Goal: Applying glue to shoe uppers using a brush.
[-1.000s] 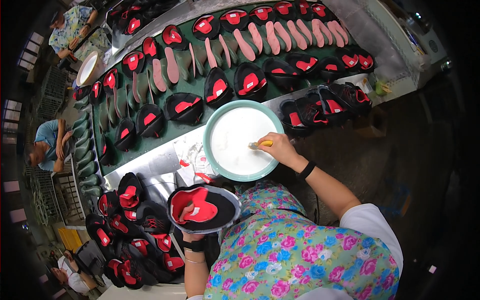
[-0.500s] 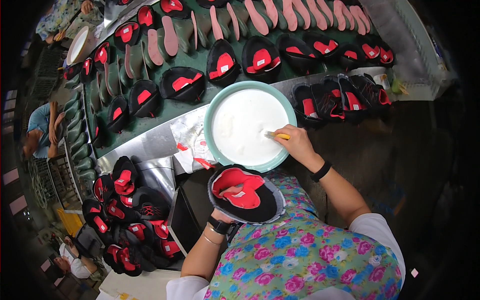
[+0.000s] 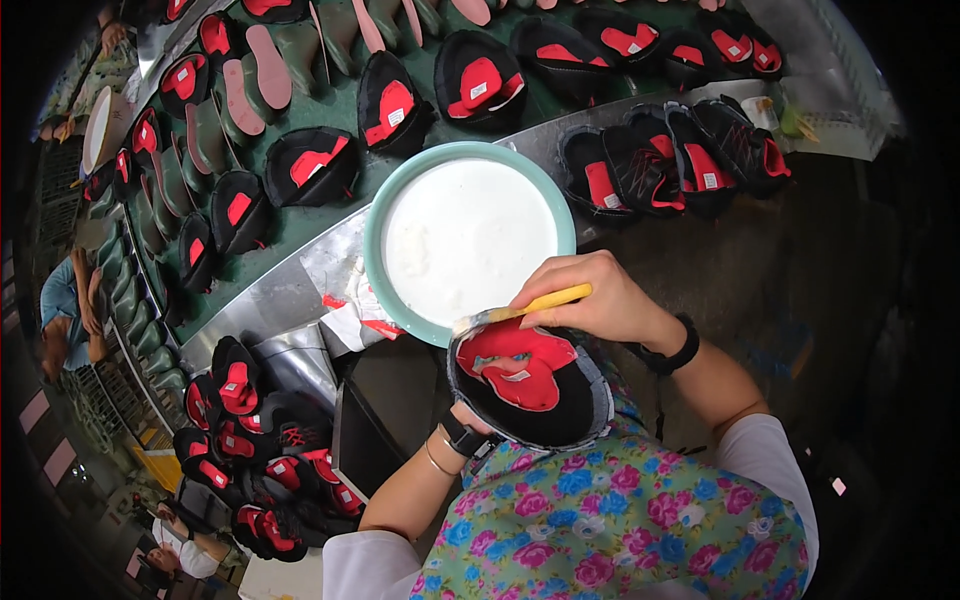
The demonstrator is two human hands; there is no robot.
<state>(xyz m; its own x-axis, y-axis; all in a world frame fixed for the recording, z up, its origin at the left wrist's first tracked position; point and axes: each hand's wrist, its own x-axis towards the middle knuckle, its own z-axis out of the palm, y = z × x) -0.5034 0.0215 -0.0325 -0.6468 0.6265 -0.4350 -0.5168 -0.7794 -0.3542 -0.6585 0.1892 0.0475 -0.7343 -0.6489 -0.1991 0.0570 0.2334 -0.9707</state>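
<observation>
My left hand point(image 3: 472, 418) holds a black shoe upper point(image 3: 570, 408) with a red lining from beneath, its open underside turned up. Most of that hand's fingers are hidden by the upper. In my right hand point(image 3: 612, 296), the fingers are closed round a yellow-handled brush point(image 3: 560, 297). The bristles rest at the upper's far left edge. Just beyond both hands stands a round pale-green basin point(image 3: 567, 215) of white liquid point(image 3: 470, 225).
Black and red uppers point(image 3: 480, 85) and pink insoles point(image 3: 268, 66) line the green conveyor point(image 3: 330, 215). More uppers point(image 3: 690, 160) sit right of the basin, and a pile point(image 3: 240, 430) lies at left. A stained cloth point(image 3: 345, 290) is beside the basin. Co-workers point(image 3: 65, 310) are at far left.
My right hand has brought the brush out of the white liquid and down to the upper's edge. The upper has shifted slightly right, and the view has moved.
</observation>
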